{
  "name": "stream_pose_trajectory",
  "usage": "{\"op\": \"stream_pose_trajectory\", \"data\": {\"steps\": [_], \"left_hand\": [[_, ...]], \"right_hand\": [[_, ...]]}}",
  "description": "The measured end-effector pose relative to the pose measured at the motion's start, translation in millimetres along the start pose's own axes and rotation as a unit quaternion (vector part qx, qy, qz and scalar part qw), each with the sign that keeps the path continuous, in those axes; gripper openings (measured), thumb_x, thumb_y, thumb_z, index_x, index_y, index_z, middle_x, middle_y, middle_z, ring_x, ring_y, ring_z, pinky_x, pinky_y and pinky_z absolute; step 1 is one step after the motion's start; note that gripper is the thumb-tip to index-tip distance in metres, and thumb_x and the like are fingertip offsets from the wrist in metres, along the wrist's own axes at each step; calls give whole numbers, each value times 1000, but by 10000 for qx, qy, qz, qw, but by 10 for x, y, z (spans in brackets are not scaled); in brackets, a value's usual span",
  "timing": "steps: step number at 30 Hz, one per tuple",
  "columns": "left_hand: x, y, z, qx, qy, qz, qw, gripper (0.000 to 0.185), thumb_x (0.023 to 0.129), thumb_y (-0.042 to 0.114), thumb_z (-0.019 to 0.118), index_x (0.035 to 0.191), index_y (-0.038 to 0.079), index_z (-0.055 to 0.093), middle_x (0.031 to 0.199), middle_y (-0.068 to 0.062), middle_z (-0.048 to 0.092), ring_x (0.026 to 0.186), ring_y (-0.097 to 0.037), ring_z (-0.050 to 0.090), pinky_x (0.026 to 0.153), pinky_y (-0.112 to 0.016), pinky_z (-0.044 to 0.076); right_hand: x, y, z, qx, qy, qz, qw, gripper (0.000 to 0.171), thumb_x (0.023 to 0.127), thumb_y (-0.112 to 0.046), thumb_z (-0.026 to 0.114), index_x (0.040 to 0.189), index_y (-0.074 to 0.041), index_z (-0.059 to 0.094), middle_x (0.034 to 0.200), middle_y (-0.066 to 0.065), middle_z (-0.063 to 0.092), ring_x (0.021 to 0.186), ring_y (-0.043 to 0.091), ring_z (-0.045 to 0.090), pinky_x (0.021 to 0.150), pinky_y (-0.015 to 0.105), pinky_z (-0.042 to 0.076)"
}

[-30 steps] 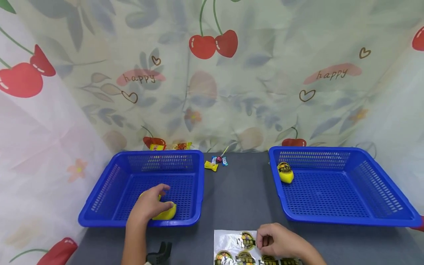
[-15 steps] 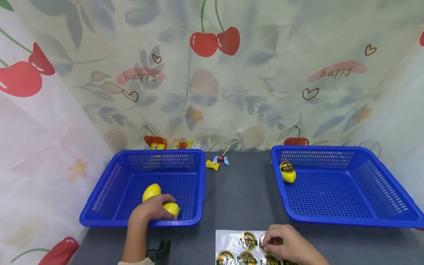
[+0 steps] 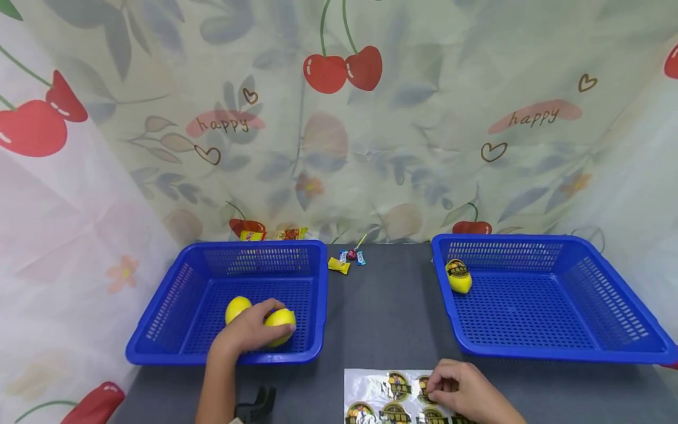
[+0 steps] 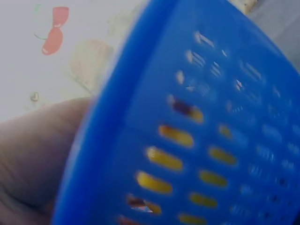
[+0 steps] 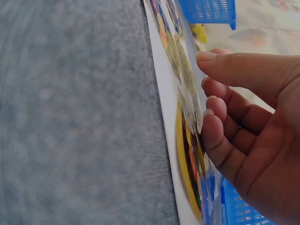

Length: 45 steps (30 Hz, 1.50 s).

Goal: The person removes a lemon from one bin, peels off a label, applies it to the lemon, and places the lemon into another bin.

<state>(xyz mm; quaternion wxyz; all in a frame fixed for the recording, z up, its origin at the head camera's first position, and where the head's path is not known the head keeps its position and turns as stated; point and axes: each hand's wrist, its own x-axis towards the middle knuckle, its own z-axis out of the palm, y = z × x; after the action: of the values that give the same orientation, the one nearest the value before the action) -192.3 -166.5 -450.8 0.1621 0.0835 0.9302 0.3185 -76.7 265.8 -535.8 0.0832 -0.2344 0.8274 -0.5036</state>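
Note:
In the head view, my left hand (image 3: 246, 330) grips a yellow lemon (image 3: 281, 325) inside the left blue basket (image 3: 318, 347), thumb on its near side and fingers on the far side. Another lemon (image 3: 236, 308) lies just left of that hand. The left wrist view is mostly the basket wall (image 4: 122, 108), with yellow showing through its slots. My right hand (image 3: 459, 388) rests by the sheet of round black-and-gold stickers (image 3: 365, 383), fingers loosely bent beside an upper sticker (image 3: 424, 390). In the right wrist view, thumb and fingertips (image 5: 213, 131) are apart, nothing visible between them.
A second blue basket (image 3: 529, 353) stands at the right, holding a lemon (image 3: 458, 277) with a sticker on it. Small wrapped candies (image 3: 339, 265) and a lollipop (image 3: 352, 254) lie between the baskets at the back. A black object (image 3: 256, 406) is near my left forearm.
My left hand has closed round the right-hand lemon and lifted it slightly, tilting it rightward. My right hand has shifted a little right, uncovering more of the upper sticker.

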Motion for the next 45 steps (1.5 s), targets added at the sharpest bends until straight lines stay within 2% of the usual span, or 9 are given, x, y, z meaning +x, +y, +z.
{"op": "stream_pose_trajectory", "data": {"steps": [5, 9, 14, 19, 25, 30, 33, 40, 45], "left_hand": [[-22, 136, -2, -508, 447, 540, 9962, 51, 99, 46, 58, 144, 23, 53, 129, -6, 61, 102, -24, 57, 88, -51, 49], [-30, 277, 23, -1084, 934, 919, 9854, 44, 103, 44, 52, 144, 29, 52, 131, -5, 59, 106, -25, 55, 91, -50, 48], [-55, 527, 66, -1810, 1368, 1213, 9663, 56, 94, 33, 72, 145, 32, 48, 134, -5, 52, 103, -27, 56, 85, -42, 53], [-124, 840, 218, -1933, 1202, 1664, 9594, 88, 77, 16, 87, 149, 31, 38, 138, -8, 43, 105, -29, 54, 85, -45, 55], [-136, 1160, 453, -2004, 731, 2047, 9553, 94, 77, 8, 84, 152, 28, 31, 135, -11, 38, 104, -27, 52, 83, -38, 55], [-33, 1314, 694, -1979, 574, 1981, 9583, 90, 79, 20, 85, 152, 22, 32, 132, -10, 43, 98, -22, 56, 78, -30, 56], [75, 1342, 915, -1829, 579, 1780, 9652, 89, 77, 29, 86, 151, 20, 37, 132, -8, 49, 96, -20, 59, 77, -31, 55], [425, 1193, 1517, -765, 923, 1363, 9834, 86, 70, 39, 88, 143, 15, 49, 124, -7, 59, 100, -24, 53, 78, -39, 47], [545, 1075, 1735, -126, 1014, 1344, 9856, 85, 67, 37, 90, 141, 16, 53, 114, -8, 59, 96, -24, 50, 78, -38, 45]], "right_hand": [[12, -1, -24, 104, -135, 33, 9998, 7, 88, -10, 76, 90, -15, 73, 82, -8, 63, 66, 4, 56, 54, 26, 50], [41, -12, -37, 95, -255, 59, 9996, 9, 86, -7, 77, 87, -14, 72, 80, -8, 62, 65, 2, 55, 54, 26, 50], [105, -38, -54, 248, -462, 406, 9978, 9, 84, -4, 77, 84, -12, 72, 77, -8, 63, 63, 2, 54, 52, 26, 49], [142, -47, -85, 429, -890, 800, 9919, 7, 84, -3, 76, 84, -9, 72, 74, -6, 63, 61, 2, 53, 53, 26, 49], [217, -63, -111, 349, -1118, 704, 9906, 10, 80, 2, 75, 82, -8, 72, 70, -8, 61, 61, 1, 50, 52, 24, 46], [245, -74, -116, 165, -1149, 848, 9896, 11, 79, 1, 76, 80, -10, 73, 67, -9, 60, 58, 0, 49, 51, 21, 44], [251, -67, -115, 144, -1188, 987, 9879, 10, 79, 0, 76, 80, -10, 73, 66, -9, 61, 56, 0, 48, 50, 20, 43], [255, -43, -100, 399, -1201, 979, 9871, 9, 79, 1, 75, 80, -7, 73, 66, -6, 62, 55, 0, 46, 50, 19, 40], [252, -14, -105, 486, -1133, 879, 9885, 8, 80, 1, 75, 80, -7, 73, 67, -6, 62, 55, 0, 46, 50, 19, 40]]}}
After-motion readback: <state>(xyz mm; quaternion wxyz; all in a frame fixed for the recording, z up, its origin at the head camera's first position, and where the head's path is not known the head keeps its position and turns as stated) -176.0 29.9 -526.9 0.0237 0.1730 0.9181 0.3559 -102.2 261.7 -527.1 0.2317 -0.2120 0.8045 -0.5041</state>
